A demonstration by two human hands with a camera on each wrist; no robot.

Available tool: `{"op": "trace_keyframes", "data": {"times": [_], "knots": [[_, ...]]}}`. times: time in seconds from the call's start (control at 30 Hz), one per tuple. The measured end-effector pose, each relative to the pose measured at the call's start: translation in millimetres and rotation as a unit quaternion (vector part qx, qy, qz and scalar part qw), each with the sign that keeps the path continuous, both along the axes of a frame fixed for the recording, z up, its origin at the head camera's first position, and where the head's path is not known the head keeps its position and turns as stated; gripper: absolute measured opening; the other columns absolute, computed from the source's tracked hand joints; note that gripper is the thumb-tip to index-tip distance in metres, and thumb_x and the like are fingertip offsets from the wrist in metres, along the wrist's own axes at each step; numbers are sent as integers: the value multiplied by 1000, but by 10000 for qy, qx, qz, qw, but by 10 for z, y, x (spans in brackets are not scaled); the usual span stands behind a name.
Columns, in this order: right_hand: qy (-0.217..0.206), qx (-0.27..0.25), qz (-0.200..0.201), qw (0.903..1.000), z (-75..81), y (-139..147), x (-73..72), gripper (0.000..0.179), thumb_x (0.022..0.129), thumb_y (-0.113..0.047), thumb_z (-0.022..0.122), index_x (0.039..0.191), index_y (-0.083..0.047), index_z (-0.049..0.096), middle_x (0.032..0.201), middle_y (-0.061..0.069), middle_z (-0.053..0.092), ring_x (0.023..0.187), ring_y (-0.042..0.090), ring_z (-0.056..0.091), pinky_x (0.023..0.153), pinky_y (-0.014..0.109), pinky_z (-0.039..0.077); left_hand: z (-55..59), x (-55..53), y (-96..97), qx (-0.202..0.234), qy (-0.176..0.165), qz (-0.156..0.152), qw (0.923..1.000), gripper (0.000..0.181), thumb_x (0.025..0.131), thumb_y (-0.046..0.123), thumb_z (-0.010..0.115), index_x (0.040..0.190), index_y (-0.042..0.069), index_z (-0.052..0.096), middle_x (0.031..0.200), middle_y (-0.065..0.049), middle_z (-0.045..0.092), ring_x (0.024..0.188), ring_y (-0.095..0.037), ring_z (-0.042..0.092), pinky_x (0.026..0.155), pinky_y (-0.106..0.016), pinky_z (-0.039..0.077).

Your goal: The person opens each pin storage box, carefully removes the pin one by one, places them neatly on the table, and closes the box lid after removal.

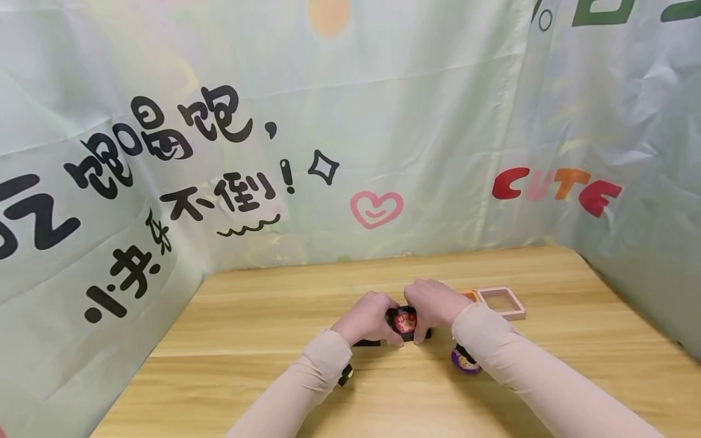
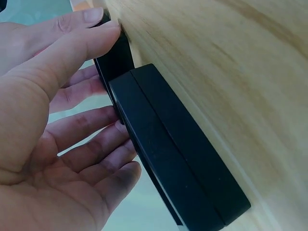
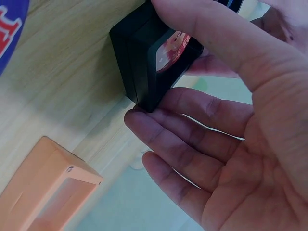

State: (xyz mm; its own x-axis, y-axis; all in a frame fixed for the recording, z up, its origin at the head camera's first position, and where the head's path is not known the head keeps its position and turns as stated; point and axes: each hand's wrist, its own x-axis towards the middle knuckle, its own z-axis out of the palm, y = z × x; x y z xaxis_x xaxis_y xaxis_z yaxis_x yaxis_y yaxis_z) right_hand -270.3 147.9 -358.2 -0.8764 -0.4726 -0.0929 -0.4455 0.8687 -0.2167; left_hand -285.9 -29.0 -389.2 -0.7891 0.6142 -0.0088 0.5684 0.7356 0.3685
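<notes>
Both hands grip a black square display frame (image 1: pixel 406 336) between them, over the middle of the table. A round red medallion (image 1: pixel 406 322) with a light figure shows inside its opening, also seen in the right wrist view. My left hand (image 1: pixel 372 317) pinches the frame's left side, thumb at the near edge and fingers behind. The right hand (image 1: pixel 434 303) holds the opposite side, its thumb on the near edge and fingertips (image 3: pixel 139 122) at the far edge. Beside the left hand stands a second black frame (image 2: pixel 178 154), mostly covered by that hand in the head view.
An orange frame (image 1: pixel 471 295) and a pale pink one (image 1: pixel 501 302) lie behind the right wrist. A purple round medallion (image 1: pixel 465 361) with a black part sits under the right forearm. By the left wrist is a small black-and-yellow item (image 1: pixel 345 375). Printed curtains surround the wooden table (image 1: pixel 246 316).
</notes>
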Motion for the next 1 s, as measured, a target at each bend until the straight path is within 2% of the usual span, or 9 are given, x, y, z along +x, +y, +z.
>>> {"op": "trace_keyframes", "data": {"times": [0.17,0.67,1.0], "knots": [[53,56,-6,10000,20,5,-10,46,61,-22,107,86,-6,71,71,-2,65,62,12,56,60,27,51,36,-4,14,-50,0,37,10000,44,74,28,102,109,11,81,99,3,79,83,-4,64,80,-18,55],[-22,-18,-30,10000,2,1,6,45,63,-21,107,86,-6,71,71,-2,65,62,13,56,61,28,50,-1,-12,-4,-39,30,44,10000,53,73,29,102,117,11,80,106,2,80,92,-7,68,86,-19,57],[-25,-23,-29,10000,-11,15,9,46,63,-22,107,87,-6,71,71,-2,65,62,13,56,61,28,50,-5,-6,-7,-51,55,12,10000,53,73,29,102,116,11,78,105,3,79,91,-7,67,86,-20,57]]}}
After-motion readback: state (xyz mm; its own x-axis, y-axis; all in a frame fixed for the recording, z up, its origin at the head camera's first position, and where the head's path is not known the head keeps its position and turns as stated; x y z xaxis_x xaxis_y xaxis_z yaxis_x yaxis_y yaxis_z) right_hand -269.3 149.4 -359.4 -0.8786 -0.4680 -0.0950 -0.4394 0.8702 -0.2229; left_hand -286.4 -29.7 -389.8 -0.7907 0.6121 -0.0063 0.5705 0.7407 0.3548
